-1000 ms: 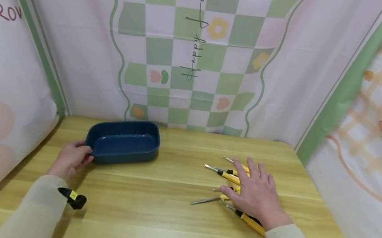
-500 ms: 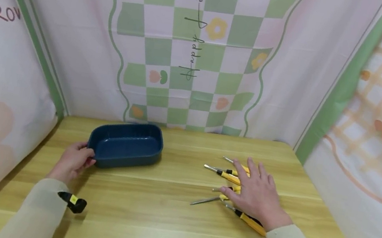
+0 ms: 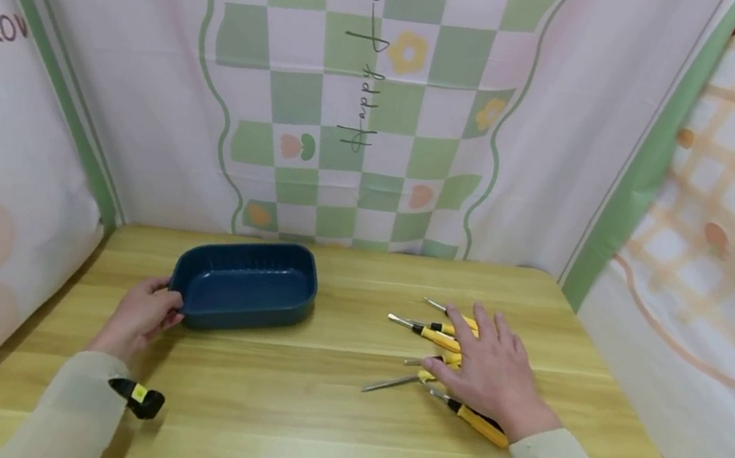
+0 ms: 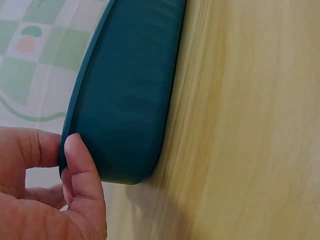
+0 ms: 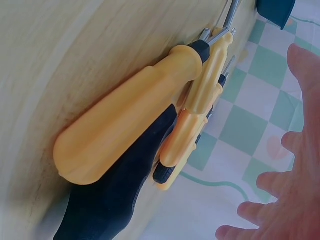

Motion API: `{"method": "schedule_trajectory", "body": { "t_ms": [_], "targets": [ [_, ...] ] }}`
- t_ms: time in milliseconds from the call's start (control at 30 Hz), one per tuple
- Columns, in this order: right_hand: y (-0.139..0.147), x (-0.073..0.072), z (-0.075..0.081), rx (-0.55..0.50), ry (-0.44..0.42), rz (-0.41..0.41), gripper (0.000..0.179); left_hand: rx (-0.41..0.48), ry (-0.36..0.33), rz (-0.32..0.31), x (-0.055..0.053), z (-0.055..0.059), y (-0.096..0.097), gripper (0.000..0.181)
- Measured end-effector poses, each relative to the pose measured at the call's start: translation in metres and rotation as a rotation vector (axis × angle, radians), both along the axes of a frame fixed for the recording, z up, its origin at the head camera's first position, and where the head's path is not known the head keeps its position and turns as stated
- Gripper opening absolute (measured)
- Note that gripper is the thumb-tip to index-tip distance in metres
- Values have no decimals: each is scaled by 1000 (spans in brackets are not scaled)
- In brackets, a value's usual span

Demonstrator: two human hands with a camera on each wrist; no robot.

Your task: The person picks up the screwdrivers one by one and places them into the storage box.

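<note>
My left hand (image 3: 137,316) pinches the near left corner of a dark blue rectangular tray (image 3: 251,316). In the left wrist view, the thumb and fingers (image 4: 82,167) grip its rim from both sides. On the right, my right hand (image 3: 497,372) is spread palm down over several screwdrivers (image 3: 483,425) with yellow handles and metal shafts. The right wrist view shows a gap between that hand (image 5: 297,182) and the nearest yellow handle (image 5: 125,120). A black handle (image 5: 117,175) lies underneath that one. Part of the pile is hidden by the hand in the head view.
A wood-grain table (image 3: 276,424) carries everything. Patterned cloth (image 3: 360,98) hangs behind it and at both sides. The tray stands near the table's back left, and the screwdriver shafts point mostly left toward it. Each sleeve has a black device (image 3: 142,400) at the wrist.
The tray has slid a little to the right and nearer to me, with my left hand still gripping it. My right hand stays over the screwdrivers. The head view has turned slightly right.
</note>
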State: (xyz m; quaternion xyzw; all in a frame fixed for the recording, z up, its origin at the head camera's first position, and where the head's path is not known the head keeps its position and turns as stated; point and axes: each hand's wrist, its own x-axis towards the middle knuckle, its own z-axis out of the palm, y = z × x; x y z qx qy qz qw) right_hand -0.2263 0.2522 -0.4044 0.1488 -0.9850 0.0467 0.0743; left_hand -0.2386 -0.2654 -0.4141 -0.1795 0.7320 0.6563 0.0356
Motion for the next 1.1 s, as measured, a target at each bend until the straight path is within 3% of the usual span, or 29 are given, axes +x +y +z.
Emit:
{"method": "schedule_trajectory", "body": {
  "t_ms": [567,1100],
  "targets": [
    [2,2,4,-7,4,12,96,-112,-18,-44,9,4,11,82],
    [7,6,2,-13,-6,70,75,-168,11,-96,13,1,22,84]
  ]
}}
